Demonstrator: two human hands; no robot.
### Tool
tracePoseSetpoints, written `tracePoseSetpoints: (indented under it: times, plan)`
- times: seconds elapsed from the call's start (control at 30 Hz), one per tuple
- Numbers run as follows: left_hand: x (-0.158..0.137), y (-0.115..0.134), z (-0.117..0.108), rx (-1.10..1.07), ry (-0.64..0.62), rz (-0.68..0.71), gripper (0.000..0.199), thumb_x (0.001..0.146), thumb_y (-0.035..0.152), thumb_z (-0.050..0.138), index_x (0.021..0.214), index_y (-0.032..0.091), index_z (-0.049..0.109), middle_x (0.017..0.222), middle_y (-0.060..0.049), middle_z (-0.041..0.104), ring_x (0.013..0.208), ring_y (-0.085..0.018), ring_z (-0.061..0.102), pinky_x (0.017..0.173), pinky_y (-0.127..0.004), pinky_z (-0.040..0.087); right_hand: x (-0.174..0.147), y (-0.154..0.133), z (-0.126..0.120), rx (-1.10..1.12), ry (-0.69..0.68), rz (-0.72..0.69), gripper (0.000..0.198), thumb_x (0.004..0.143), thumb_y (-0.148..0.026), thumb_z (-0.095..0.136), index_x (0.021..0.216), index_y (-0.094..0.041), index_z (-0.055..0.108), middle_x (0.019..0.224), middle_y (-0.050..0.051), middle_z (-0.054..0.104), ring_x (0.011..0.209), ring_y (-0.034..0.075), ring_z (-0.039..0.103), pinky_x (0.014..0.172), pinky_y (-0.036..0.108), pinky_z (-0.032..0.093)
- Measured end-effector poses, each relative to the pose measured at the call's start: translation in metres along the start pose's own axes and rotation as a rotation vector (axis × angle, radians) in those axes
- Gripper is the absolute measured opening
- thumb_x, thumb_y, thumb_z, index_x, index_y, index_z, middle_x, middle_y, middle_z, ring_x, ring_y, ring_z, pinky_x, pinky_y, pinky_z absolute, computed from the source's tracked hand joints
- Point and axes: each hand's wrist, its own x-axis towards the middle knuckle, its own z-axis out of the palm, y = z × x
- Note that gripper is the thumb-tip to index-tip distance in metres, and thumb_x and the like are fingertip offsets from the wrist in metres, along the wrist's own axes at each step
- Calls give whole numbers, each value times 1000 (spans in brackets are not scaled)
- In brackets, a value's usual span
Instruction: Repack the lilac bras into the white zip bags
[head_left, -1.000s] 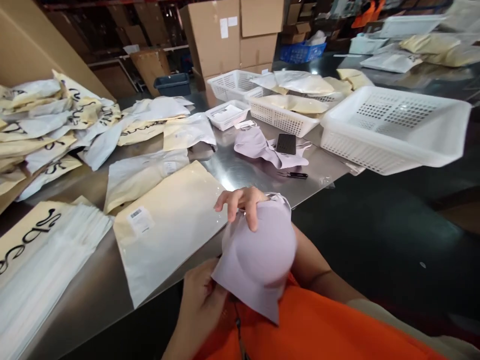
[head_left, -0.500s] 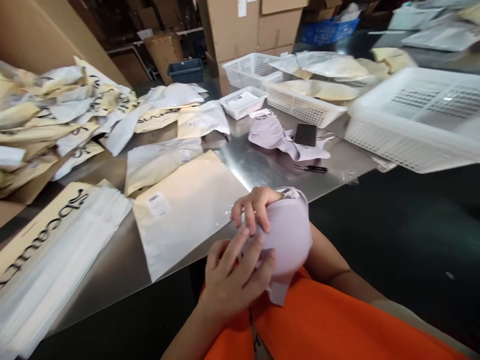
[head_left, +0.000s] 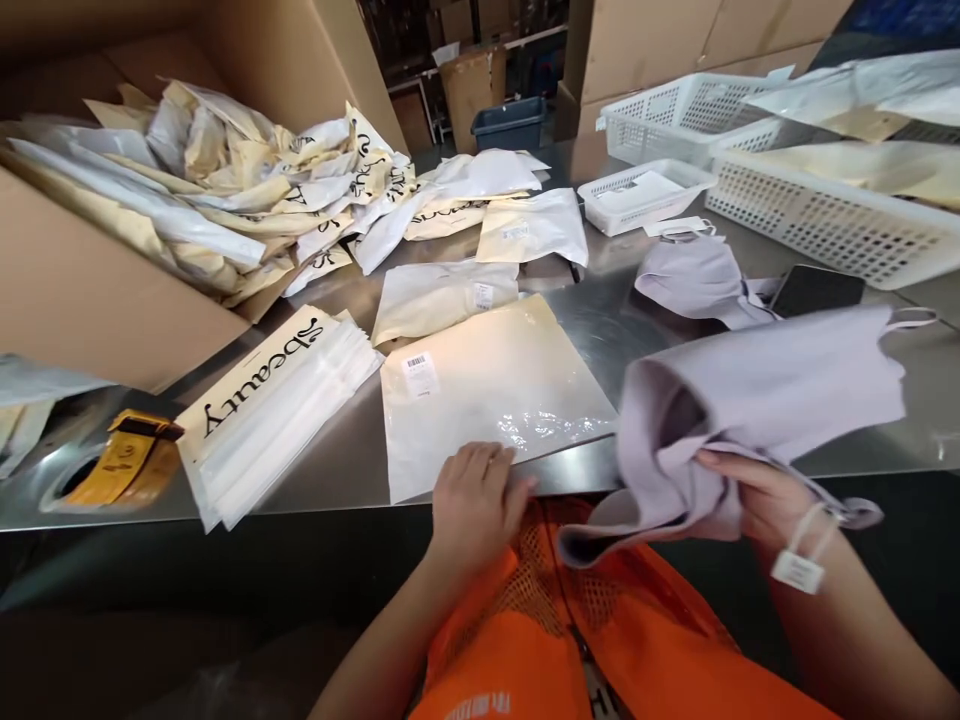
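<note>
A lavender bra (head_left: 765, 385) hangs loosely folded from my right hand (head_left: 772, 500), whose fingers and thumb pinch its fabric; a white tag (head_left: 799, 570) dangles by my wrist. My left hand (head_left: 474, 500) lies at the lower edge of a clear-fronted packaging bag (head_left: 480, 390), its fingers stretched over that edge and its thumb apart. The bag lies flat on the metal table and bears a barcode label (head_left: 420, 375). Behind the held bra, another lavender bra (head_left: 690, 270) rests on the table beside a black phone (head_left: 817, 288).
At left lies a stack of printed bags (head_left: 285, 400), with a yellow tape dispenser (head_left: 124, 460) near the edge. Behind it a cardboard box (head_left: 97, 290) holds many filled bags. White baskets (head_left: 832, 215) and a small white tray (head_left: 637, 205) stand at the back right.
The bra has moved right and opened out of its folded bundle, now in my right hand only. My left hand has left it for the bag's edge. The view has turned left.
</note>
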Motion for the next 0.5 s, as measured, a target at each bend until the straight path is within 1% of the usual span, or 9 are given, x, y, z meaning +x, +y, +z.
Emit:
tracePoseSetpoints:
  times: [0.07, 0.1, 0.17, 0.23, 0.27, 0.33, 0.4, 0.47, 0.5]
  plan:
    - [-11, -22, 8, 215, -75, -52, 29, 93, 32, 54, 113, 14, 64, 116, -15, 67, 113, -32, 60, 87, -45, 54, -1, -9, -11, 71, 154, -96, 31, 32, -23, 75, 62, -29, 70, 98, 3, 74, 93, 32, 70, 86, 44, 57]
    - [-15, -31, 10, 278, -139, -63, 30, 93, 30, 53, 115, 12, 63, 121, -17, 65, 118, -35, 57, 87, -46, 55, -2, -12, -14, 94, 193, -139, 31, 32, -23, 74, 63, -30, 70, 103, 2, 74, 97, 32, 69, 86, 43, 57]
    - [-18, -42, 14, 344, -290, -43, 32, 95, 25, 48, 120, 9, 61, 128, -20, 60, 125, -36, 53, 88, -45, 56, -5, -17, -16, 120, 210, -182, 32, 34, -25, 71, 66, -31, 71, 111, 0, 72, 104, 31, 67, 86, 41, 56]
    - [-14, -45, 15, 373, -407, -2, 33, 94, 14, 42, 122, 7, 59, 130, -22, 58, 125, -36, 53, 86, -43, 57, -8, -18, -13, 126, 180, -151, 33, 36, -24, 68, 69, -31, 72, 114, 0, 71, 106, 30, 67, 87, 40, 55]
    - [-11, -44, 14, 379, -445, 15, 35, 93, 9, 40, 122, 6, 59, 128, -23, 59, 124, -37, 55, 82, -42, 58, -8, -17, -10, 121, 160, -127, 34, 37, -24, 66, 70, -31, 72, 113, 1, 71, 106, 30, 67, 86, 40, 55]
    - [-1, -40, 11, 376, -489, 33, 35, 88, 1, 38, 112, 5, 62, 115, -23, 64, 114, -37, 61, 71, -40, 59, -8, -13, -4, 92, 93, -72, 34, 39, -23, 64, 72, -28, 72, 107, 6, 73, 104, 30, 68, 87, 41, 55]
    - [10, -35, 7, 365, -530, 38, 33, 85, -3, 38, 100, 6, 65, 97, -18, 67, 93, -33, 68, 61, -36, 56, -4, -8, 3, 43, -15, -37, 28, 41, -24, 64, 68, -25, 71, 97, 10, 74, 97, 31, 70, 86, 43, 55]
    - [21, -31, 3, 335, -554, 36, 28, 86, -1, 40, 93, 8, 65, 86, -14, 66, 72, -27, 68, 56, -34, 54, -1, -3, 11, -12, -137, 6, 17, 43, -27, 64, 59, -23, 66, 86, 11, 74, 88, 31, 71, 84, 44, 56]
    - [26, -29, 1, 311, -556, 36, 24, 88, 3, 42, 94, 9, 65, 86, -12, 66, 68, -25, 67, 57, -34, 53, 1, -1, 15, -49, -185, 8, 14, 44, -28, 63, 56, -22, 64, 81, 12, 74, 83, 31, 72, 83, 44, 56]
